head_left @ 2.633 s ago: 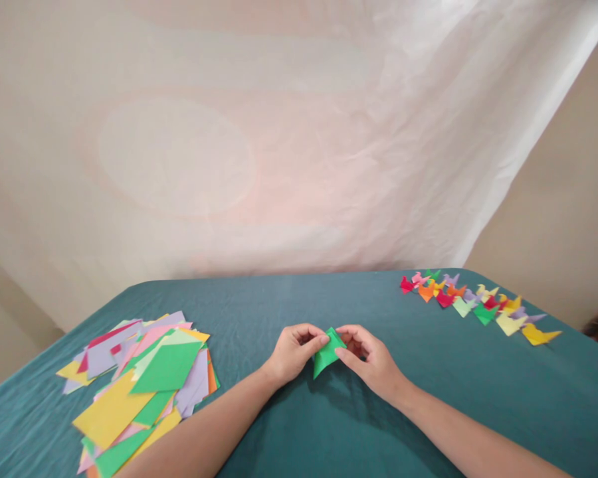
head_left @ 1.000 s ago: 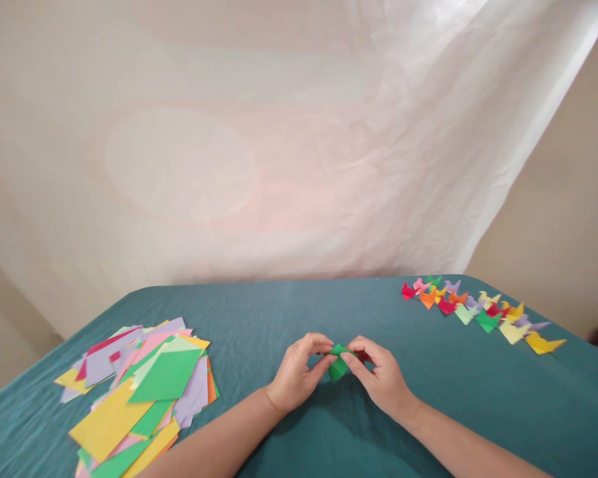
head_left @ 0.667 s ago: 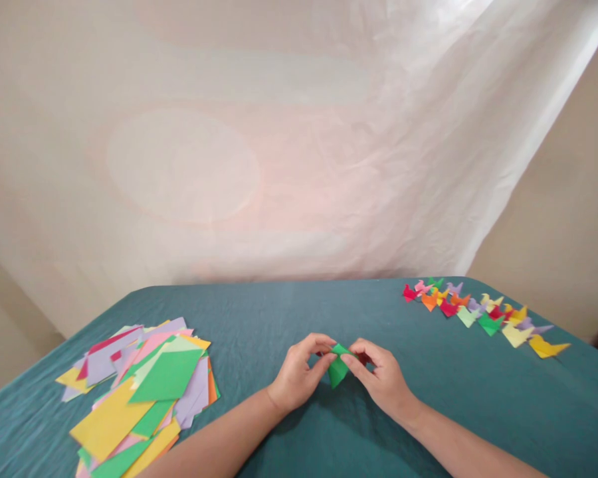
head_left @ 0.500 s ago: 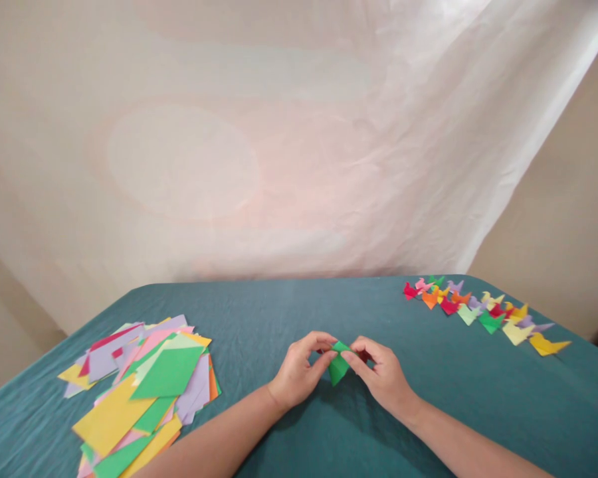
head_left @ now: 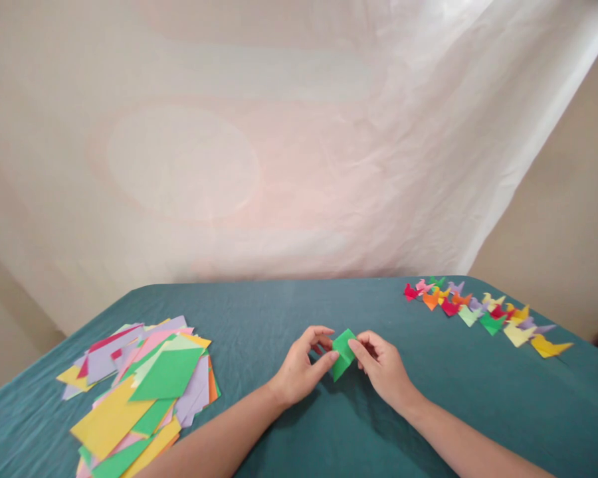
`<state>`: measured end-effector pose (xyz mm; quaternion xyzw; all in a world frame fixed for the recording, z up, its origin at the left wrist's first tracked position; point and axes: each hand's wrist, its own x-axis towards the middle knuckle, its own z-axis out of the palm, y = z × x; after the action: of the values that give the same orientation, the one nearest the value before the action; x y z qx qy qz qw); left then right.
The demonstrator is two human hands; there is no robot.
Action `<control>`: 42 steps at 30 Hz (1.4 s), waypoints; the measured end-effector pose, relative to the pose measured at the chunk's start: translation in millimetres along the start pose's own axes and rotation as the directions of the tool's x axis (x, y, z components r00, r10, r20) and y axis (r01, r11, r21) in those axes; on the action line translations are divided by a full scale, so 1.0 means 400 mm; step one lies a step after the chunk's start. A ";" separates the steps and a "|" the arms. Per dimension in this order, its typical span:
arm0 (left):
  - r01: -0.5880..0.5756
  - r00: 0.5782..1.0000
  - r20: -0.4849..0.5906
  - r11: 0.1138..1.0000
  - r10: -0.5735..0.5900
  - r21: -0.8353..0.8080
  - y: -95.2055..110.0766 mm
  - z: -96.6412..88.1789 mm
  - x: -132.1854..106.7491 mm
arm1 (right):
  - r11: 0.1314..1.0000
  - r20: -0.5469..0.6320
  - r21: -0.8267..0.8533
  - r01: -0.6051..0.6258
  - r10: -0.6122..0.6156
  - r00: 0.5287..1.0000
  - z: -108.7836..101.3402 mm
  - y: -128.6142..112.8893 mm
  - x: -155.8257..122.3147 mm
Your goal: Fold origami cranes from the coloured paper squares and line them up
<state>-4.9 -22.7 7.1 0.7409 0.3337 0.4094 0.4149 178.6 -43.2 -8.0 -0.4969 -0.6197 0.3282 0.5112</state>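
A small folded piece of green paper [head_left: 343, 355], diamond-shaped with a crease across it, is held up just above the table between my hands. My right hand [head_left: 385, 366] pinches its right edge, thumb on the near face and fingers behind. On the other side, my left hand [head_left: 303, 365] has its thumb tip against the paper's left edge. Its index finger is raised apart from the thumb, and the remaining fingers curl partly out of sight.
On the left lies a loose pile of coloured paper sheets [head_left: 167, 375], near my left forearm. Several folded paper birds [head_left: 492, 322] stand in slanting rows at the right. A dark green cloth [head_left: 259, 312] covers the table, and a pale sheet [head_left: 299, 166] hangs behind.
The green paper has turned to show a wider, flatter face. My left fingers have loosened and spread from it, while my right hand keeps its pinch slightly farther right.
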 end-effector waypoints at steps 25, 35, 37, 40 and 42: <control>-0.094 0.993 -0.063 0.987 0.103 0.133 0.025 -0.004 -0.003 | 0.963 0.055 -0.110 0.247 -0.243 0.969 0.000 -0.014 -0.018; -0.131 0.990 -0.036 0.980 0.138 0.152 0.017 -0.008 -0.004 | 0.942 0.052 -0.138 0.307 -0.303 0.952 -0.006 -0.026 -0.021; -0.161 0.986 -0.019 0.972 0.167 0.169 0.020 -0.010 -0.004 | 0.935 0.044 -0.146 0.324 -0.321 0.946 -0.009 -0.034 -0.023; -0.232 0.973 0.046 0.949 0.228 0.212 0.030 -0.014 -0.004 | 0.930 0.044 -0.135 0.343 -0.340 0.939 -0.012 -0.045 -0.026; -0.277 0.961 0.092 0.929 0.262 0.247 0.037 -0.018 -0.003 | 0.924 0.048 -0.128 0.360 -0.357 0.933 -0.012 -0.050 -0.027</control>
<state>-9.5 -27.7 22.0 0.8386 0.2672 0.3942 0.2644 177.6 -59.8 8.5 -0.4048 -0.7268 0.1925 0.5204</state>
